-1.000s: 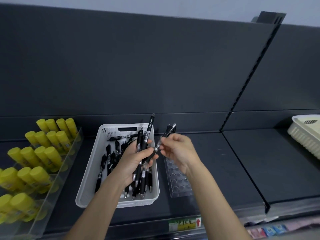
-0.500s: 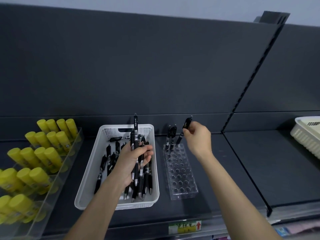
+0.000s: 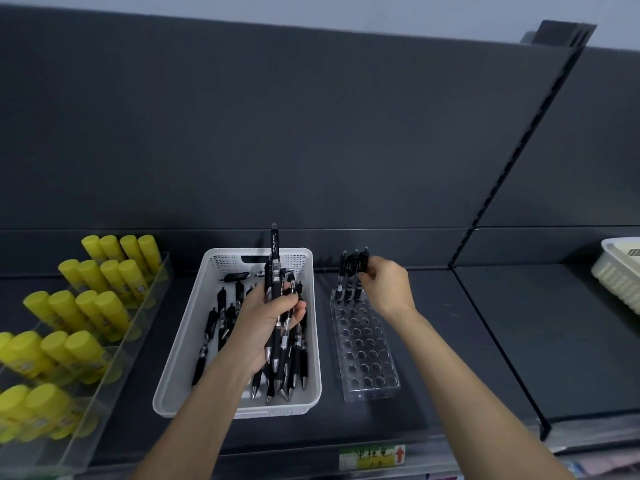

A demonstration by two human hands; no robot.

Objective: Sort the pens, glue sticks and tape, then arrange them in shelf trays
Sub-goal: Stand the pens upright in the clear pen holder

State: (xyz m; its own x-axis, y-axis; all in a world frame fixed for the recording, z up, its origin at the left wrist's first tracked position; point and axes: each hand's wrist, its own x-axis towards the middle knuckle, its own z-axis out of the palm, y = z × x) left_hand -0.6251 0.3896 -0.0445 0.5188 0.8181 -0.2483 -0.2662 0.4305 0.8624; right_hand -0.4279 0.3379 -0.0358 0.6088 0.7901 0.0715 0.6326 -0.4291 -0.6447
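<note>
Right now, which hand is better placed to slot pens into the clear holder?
Right hand, likely: it pinches a pen at the back row of the clear holder; the left hand grips a pen bundle over the white basket.

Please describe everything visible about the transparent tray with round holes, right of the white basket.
The transparent tray is a long, narrow block of clear plastic with rows of round holes on top. It lies flat on the dark shelf, close beside the white basket, with a narrow gap between. Most holes are empty; a few black pens stand upright at its far end. The right hand pinches the rightmost one there.
</note>
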